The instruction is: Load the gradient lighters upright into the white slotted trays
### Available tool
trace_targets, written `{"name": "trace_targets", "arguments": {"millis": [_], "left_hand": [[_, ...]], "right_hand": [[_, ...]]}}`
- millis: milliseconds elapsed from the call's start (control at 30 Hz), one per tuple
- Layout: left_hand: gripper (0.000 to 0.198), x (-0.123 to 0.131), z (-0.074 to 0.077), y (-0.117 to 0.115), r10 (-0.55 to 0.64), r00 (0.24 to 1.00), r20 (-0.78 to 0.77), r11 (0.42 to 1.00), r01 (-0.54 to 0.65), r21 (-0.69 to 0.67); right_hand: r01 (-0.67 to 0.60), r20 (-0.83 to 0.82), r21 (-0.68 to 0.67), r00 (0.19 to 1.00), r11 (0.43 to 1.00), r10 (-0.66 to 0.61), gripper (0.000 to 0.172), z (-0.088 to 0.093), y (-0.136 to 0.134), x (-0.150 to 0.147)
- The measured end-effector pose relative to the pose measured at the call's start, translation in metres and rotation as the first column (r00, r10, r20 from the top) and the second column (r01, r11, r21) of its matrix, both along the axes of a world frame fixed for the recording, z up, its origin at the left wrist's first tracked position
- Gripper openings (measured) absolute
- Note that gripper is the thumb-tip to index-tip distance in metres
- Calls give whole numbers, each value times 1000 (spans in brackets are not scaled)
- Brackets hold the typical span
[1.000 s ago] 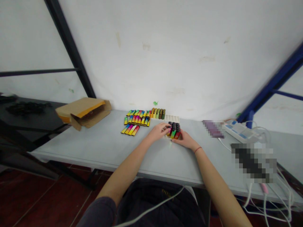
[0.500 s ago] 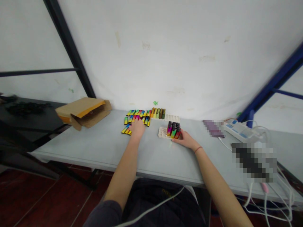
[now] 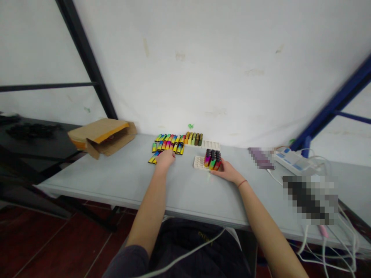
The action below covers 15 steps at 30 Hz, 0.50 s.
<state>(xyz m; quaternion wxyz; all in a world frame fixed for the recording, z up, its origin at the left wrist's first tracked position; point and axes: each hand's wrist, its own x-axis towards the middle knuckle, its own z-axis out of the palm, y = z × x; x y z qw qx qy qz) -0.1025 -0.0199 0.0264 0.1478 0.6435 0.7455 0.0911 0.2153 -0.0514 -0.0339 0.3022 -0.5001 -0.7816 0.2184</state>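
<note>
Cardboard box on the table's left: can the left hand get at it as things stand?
Probably yes: the left hand rests on the loose lighters, and only bare table lies between it and the cardboard box.

Grey table [image 3: 116, 181]. Loose lighters [image 3: 168, 145] under and beyond left hand [image 3: 165, 159]; tray [image 3: 199, 162] touching right hand [image 3: 228, 172]; box [image 3: 101, 137] well left of left hand; power strip [image 3: 292, 161] well right of right hand.

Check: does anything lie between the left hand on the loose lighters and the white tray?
Nothing visible. Only bare table separates the left hand, on the loose lighters, from the tray beside the right hand.
</note>
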Motion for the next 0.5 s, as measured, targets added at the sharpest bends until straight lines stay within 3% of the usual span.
{"name": "trace_targets", "arguments": {"millis": [100,200,267,333,400,500], "left_hand": [[31,6,-1,-1,-69,997,-31,997,68,-32],[22,11,-6,2,-141,990,-17,990,141,26],[17,16,-8,6,-174,982,68,981,166,102],[20,25,-11,10,-210,944,253,972,173,161],[23,36,-13,12,-230,826,516,971,161,175],[19,55,-18,10,-173,512,841,983,143,115]], "right_hand": [[7,9,-1,1000,1000,-7,65,0,0,0],[9,17,1,1000,1000,-9,65,0,0,0],[5,18,4,1000,1000,-5,65,0,0,0],[-1,16,8,1000,1000,1,67,0,0,0],[-2,19,12,1000,1000,2,68,0,0,0],[5,18,8,1000,1000,-5,67,1,-1,-1]]}}
